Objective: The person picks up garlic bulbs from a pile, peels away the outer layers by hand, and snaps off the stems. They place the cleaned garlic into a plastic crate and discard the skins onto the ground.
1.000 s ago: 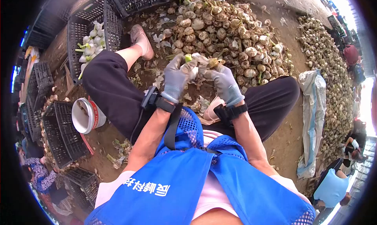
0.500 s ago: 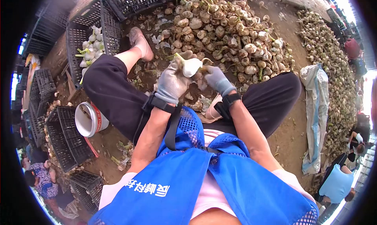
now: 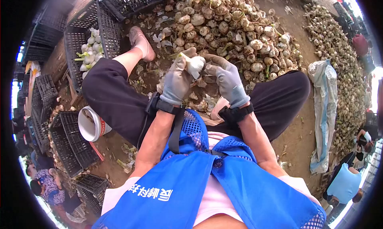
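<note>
both gloved hands on one white bulb
left hand (image 3: 178, 79) clamps the bulb (image 3: 195, 64) at its fingertips, steadying it; right hand (image 3: 228, 80) pinches the bulb's side, probably at loose skin. pile (image 3: 235, 25) just beyond both.

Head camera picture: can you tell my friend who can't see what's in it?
A seated person's gloved left hand holds a white bulb, and the right hand touches it. Ahead lies a big pile of brown bulbs, beside a black crate holding white ones.
</note>
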